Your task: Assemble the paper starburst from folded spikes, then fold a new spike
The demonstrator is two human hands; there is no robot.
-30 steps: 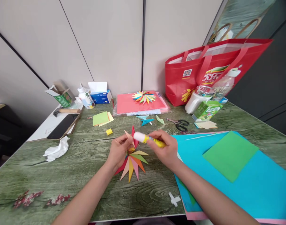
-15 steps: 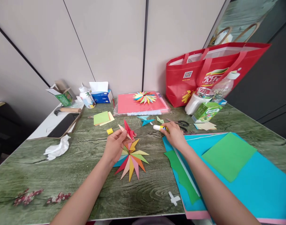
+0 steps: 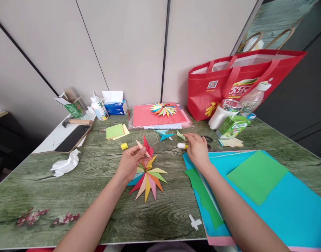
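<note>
Paper points (image 3: 147, 145), crisply folded, are pinched by the left hand (image 3: 129, 161) near a spiky star (image 3: 146, 189); the smooth-capped glue stick (image 3: 181, 145) is partly hidden by the right hand (image 3: 198, 149), whose grip cannot be told.

Folded red paper (image 3: 147, 145) near multicolored paper star (image 3: 147, 185); glue stick (image 3: 182, 145) horizontal.

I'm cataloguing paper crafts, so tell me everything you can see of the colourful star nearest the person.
The star is a wheel of narrow, pointed pieces, seemingly folded paper, spreading around a small central gap. Its visible points include red, peach, yellow, pink, orange, green, pale yellow and blue. It lies on the wood-patterned table. The left hand hides part of its far left side; whether the two touch is unclear.
</note>
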